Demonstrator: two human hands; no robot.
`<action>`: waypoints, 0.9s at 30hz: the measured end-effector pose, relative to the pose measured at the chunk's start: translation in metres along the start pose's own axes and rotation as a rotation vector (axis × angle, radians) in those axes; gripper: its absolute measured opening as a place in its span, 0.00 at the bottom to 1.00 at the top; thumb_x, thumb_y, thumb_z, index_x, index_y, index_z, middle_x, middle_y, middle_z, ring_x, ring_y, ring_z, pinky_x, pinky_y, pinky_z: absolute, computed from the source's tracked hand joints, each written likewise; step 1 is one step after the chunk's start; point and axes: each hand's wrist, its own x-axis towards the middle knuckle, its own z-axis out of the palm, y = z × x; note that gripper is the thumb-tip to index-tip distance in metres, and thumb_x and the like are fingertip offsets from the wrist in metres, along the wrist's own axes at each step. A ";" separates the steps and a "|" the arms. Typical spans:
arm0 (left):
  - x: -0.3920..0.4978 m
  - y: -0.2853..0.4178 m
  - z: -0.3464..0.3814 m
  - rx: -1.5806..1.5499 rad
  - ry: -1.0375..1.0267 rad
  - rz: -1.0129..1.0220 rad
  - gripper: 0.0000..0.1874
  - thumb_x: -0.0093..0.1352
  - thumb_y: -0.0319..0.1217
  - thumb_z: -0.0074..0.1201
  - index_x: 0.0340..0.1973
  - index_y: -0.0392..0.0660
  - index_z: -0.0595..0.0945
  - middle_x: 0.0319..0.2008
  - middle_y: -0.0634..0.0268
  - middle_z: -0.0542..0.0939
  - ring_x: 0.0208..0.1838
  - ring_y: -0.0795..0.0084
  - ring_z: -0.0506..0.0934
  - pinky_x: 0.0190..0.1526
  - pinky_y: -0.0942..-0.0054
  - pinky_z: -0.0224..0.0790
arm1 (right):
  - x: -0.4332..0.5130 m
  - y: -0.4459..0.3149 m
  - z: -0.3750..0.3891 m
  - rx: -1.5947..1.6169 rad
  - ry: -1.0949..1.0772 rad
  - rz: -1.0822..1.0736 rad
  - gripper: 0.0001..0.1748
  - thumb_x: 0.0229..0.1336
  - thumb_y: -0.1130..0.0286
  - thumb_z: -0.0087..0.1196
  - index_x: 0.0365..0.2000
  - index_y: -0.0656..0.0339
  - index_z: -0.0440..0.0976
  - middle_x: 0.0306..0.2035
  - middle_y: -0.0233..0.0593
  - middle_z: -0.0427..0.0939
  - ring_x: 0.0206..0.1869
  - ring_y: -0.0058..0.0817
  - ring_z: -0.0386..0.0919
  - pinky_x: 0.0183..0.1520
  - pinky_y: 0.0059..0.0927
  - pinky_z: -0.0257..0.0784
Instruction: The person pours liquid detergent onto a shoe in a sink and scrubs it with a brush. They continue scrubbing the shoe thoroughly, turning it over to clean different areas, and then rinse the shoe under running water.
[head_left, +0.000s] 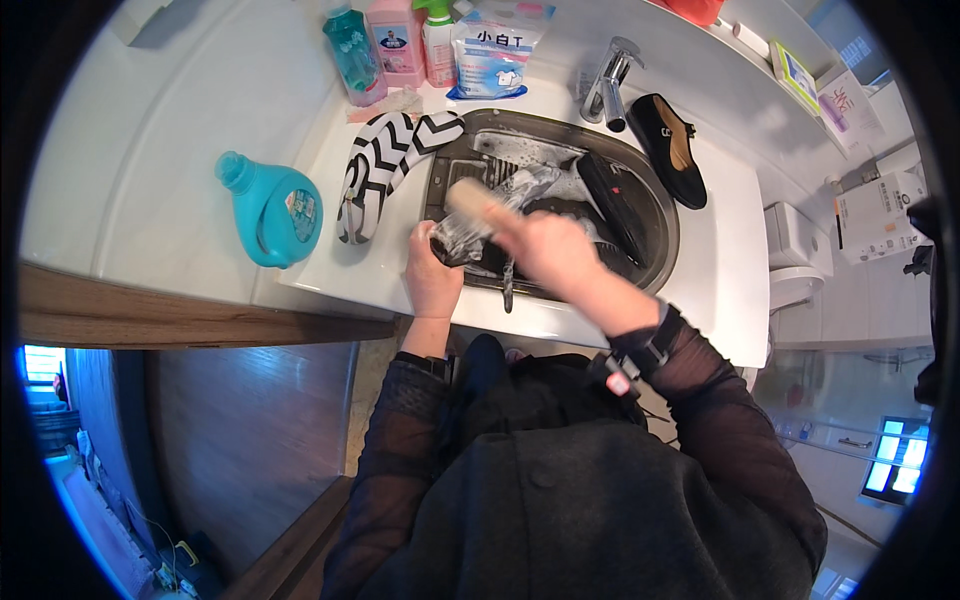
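Observation:
My left hand (435, 274) grips the near end of a soapy dark shoe (517, 199), which lies slantwise over the sink basin (664, 225). In my right hand (551, 251) is a scrubbing brush (476, 201) with a pale back, held against or just over the lathered shoe; its bristles are blurred. A dark strap hangs from the shoe near the basin's front rim. Another black shoe (611, 206) leans in the basin to the right, with suds around it. Beyond the rim, a black strap shoe (667, 150) with a tan insole rests on the white counter.
Black-and-white zigzag-patterned sleeves or covers (375, 169) lie left of the basin, near a teal detergent bottle (277, 210). Behind stand a green-blue bottle (356, 56), a pink bottle (397, 45), a spray bottle (439, 49) and a detergent bag (495, 56). The chrome faucet (607, 86) rises behind the basin.

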 end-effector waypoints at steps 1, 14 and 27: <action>0.001 0.001 -0.002 0.035 -0.012 0.039 0.38 0.56 0.21 0.67 0.62 0.47 0.70 0.55 0.53 0.79 0.55 0.49 0.80 0.57 0.60 0.74 | 0.010 0.025 0.000 -0.055 0.044 0.081 0.25 0.66 0.53 0.57 0.63 0.34 0.73 0.29 0.49 0.83 0.31 0.47 0.84 0.35 0.47 0.81; 0.003 0.001 -0.004 0.045 -0.035 0.267 0.42 0.50 0.13 0.58 0.60 0.60 0.82 0.48 0.59 0.75 0.52 0.52 0.76 0.52 0.58 0.74 | 0.005 0.012 0.004 0.185 0.111 0.078 0.22 0.66 0.52 0.57 0.59 0.36 0.76 0.29 0.49 0.84 0.35 0.50 0.84 0.39 0.53 0.80; 0.002 0.000 -0.004 0.109 -0.021 0.294 0.41 0.50 0.13 0.58 0.59 0.59 0.82 0.46 0.60 0.76 0.50 0.54 0.77 0.50 0.58 0.75 | 0.031 0.084 0.016 0.331 0.213 0.413 0.24 0.67 0.52 0.56 0.61 0.39 0.76 0.45 0.50 0.85 0.47 0.49 0.84 0.51 0.49 0.79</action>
